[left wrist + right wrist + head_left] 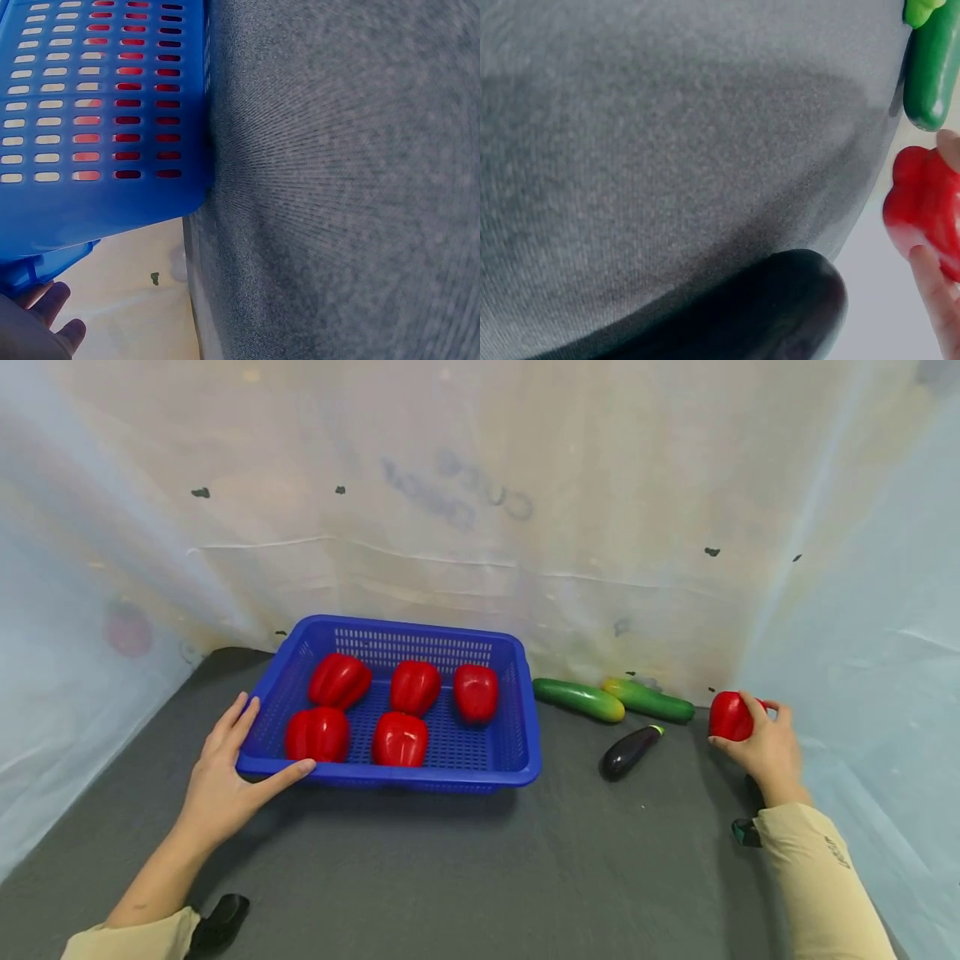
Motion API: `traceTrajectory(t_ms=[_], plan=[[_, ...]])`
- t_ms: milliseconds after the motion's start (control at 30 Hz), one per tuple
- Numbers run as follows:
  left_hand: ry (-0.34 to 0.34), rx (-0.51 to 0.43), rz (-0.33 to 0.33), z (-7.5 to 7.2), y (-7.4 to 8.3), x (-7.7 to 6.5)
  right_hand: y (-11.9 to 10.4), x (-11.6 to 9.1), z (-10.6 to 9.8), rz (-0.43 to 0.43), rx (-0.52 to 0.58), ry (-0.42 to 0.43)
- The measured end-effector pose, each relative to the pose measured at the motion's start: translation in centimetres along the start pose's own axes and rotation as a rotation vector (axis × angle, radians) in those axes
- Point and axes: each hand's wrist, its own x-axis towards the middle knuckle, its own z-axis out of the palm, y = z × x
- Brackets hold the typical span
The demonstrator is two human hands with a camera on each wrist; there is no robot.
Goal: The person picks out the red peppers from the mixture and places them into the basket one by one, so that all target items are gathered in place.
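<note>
My right hand [772,752] pinches a red bell pepper [727,717] between thumb and fingers at the far right, by the back edge of the table. In the right wrist view, fingertips press into two sides of this bell pepper [926,206]. My left hand [225,768] rests on the front left corner of a blue plastic basket [442,777], fingers stretched along its left rim and thumb along the front rim. Inside the basket lie several red bell peppers [400,739], apart from the basket's right side. In the left wrist view, red shows through the slotted wall [97,199].
Right of the basket lie two cucumbers, one [577,700] nearest it and another [648,700] beyond. An eggplant [630,753] lies in front of them. A dark, glossy, rounded thing [795,307] is low in the right wrist view. Plastic sheeting [600,510] hangs behind the table.
</note>
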Motion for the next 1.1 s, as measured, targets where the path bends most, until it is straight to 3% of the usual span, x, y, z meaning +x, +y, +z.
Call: traceTrajectory(t_ms=[467,1100], plan=[[0.009,-0.002,0.003,-0.1,0.0,0.0,-1.7,-0.2,0.2,-0.034,0.036,0.094],[0.004,-0.012,0.018,-0.1,-0.1,0.0,-5.6,-0.6,-0.3,-0.119,0.030,0.093]])
